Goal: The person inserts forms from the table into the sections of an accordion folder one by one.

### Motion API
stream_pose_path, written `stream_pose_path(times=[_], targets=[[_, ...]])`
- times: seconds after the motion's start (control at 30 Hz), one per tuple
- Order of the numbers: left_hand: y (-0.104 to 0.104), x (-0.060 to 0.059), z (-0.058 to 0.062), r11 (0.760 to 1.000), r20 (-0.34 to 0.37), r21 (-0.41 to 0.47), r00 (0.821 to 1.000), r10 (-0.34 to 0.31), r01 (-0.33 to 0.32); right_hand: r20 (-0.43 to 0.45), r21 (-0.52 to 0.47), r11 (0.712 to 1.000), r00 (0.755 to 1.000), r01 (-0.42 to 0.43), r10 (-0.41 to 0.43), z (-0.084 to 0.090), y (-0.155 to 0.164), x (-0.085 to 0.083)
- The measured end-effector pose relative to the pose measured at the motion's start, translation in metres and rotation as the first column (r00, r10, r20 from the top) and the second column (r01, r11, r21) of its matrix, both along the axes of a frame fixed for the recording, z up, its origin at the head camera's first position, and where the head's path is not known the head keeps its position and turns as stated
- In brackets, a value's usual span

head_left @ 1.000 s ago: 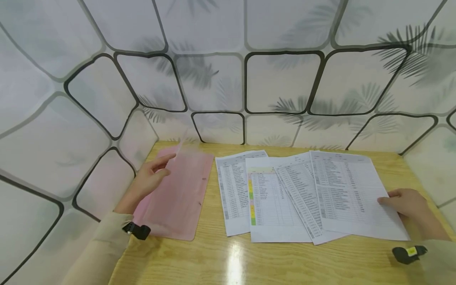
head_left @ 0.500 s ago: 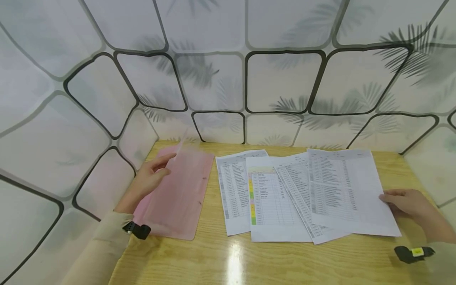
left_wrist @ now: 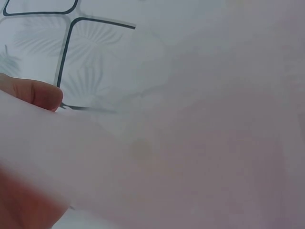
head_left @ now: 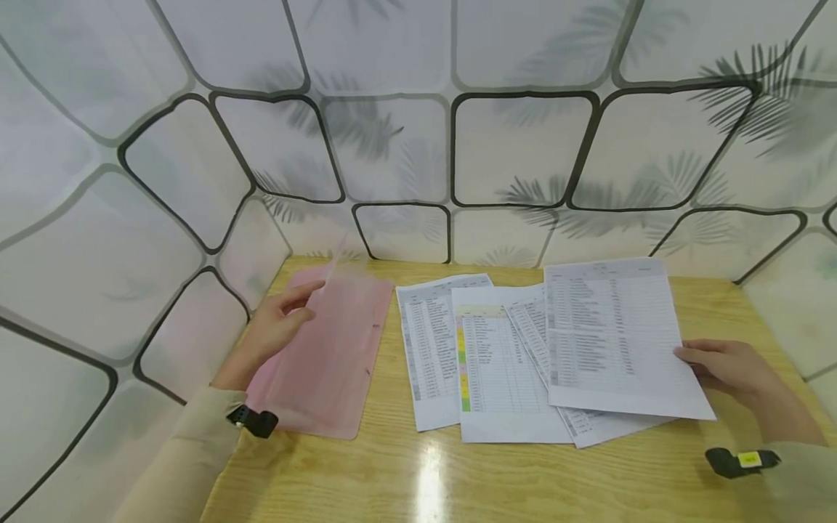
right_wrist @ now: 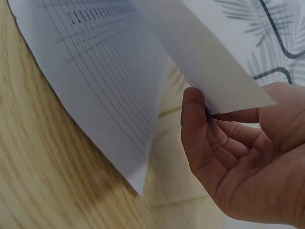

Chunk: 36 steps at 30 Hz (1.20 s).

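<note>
Bench [head_left: 366, 479]: pale wood grain with a glare patch near the front edge at 6 o'clock; it carries everything below.
Right hand [head_left: 732, 367]: at 4 o'clock, fingers and thumb pinching the right edge of the top sheet [head_left: 611, 338]; the wrist view shows the paper edge caught between thumb and fingers [right_wrist: 195, 119].
Top sheet: printed table, lifted off the pile and tilted, its far end raised, hanging over the right part of the spread.
Left hand [head_left: 271, 330]: at 9 o'clock, thumb and forefinger pinching the translucent front flap of the pink folder [head_left: 327, 356] and holding it up; the wrist view is filled by the pale flap with one fingertip [left_wrist: 40, 93] behind it.
Pink folder: flat on the bench at 9 o'clock, back cover down, well apart from the lifted sheet.
Other sheets [head_left: 484, 363]: three overlapping printed pages fanned across the middle, between folder and right hand; one has a coloured strip down its left column.
Handling, as I judge it: keep the pinch near the sheet's edge and the page fairly level so it does not buckle or drag the pages beneath; hold the flap wide open.
Writing: rows of small print on every page, too fine to read; no brand or label seen.
Wall [head_left: 418, 145]: at 12 o'clock, white panels with dark rounded outlines and grey palm-leaf shapes.
</note>
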<state>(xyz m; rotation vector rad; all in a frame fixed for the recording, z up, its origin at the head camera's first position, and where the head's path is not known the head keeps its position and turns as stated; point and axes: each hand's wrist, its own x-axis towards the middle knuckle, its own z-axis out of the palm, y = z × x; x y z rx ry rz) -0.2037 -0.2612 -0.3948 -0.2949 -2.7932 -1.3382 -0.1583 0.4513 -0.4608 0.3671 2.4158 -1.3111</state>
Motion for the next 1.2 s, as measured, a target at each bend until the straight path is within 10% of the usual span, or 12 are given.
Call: stream_pose_path(times=[1.2], targets=[[0.001,0.002,0.005,1.000,0.010,0.006,1.000,0.006,-0.006,-0.072,-0.185,0.978,0.994,-0.097,0.085,0.006,-0.119,-0.035]])
